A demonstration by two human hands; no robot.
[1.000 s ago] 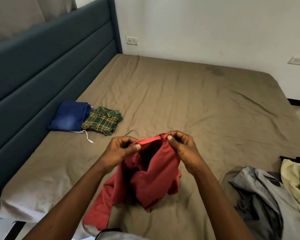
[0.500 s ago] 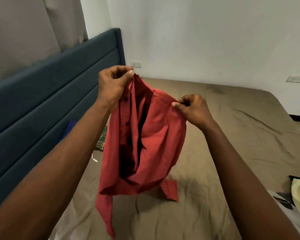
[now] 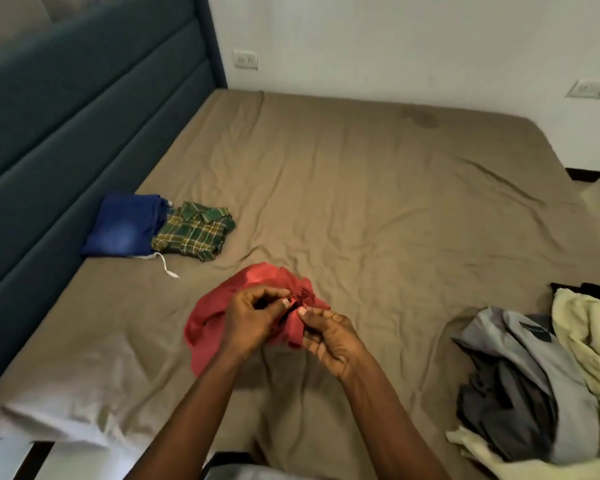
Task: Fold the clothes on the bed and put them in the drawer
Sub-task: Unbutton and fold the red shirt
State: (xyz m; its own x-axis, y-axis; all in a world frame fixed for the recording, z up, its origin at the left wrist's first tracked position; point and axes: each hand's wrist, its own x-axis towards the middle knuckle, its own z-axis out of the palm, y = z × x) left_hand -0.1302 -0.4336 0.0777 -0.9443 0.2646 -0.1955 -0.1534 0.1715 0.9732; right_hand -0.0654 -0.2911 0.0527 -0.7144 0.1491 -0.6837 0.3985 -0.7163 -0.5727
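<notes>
I am looking down on the bed (image 3: 378, 188), its tan sheet creased, with the blue padded headboard (image 3: 66, 109) along one side. At the side of the bed farthest from the headboard lies a loose pile of grey and pale yellow clothes (image 3: 541, 382), unfolded.

About midway between the headboard and that pile, at my edge of the bed, sits the red shirt (image 3: 215, 317). It is bunched on the sheet, not flat. Its longer stretch runs on a slant: one end sags toward the headboard and toward me, and the other, where a dark-buttoned edge shows, lies away from the headboard. I cannot tell which end is the collar.

Against the foot of the headboard rests a folded pair of blue jeans (image 3: 122, 226), and touching them on the side away from the headboard is a folded green plaid shirt (image 3: 194, 232).

My left hand (image 3: 253, 320) pinches the red cloth between thumb and curled fingers. My right hand (image 3: 329, 336) pinches the buttoned edge just beside it, the two thumbs close together.
</notes>
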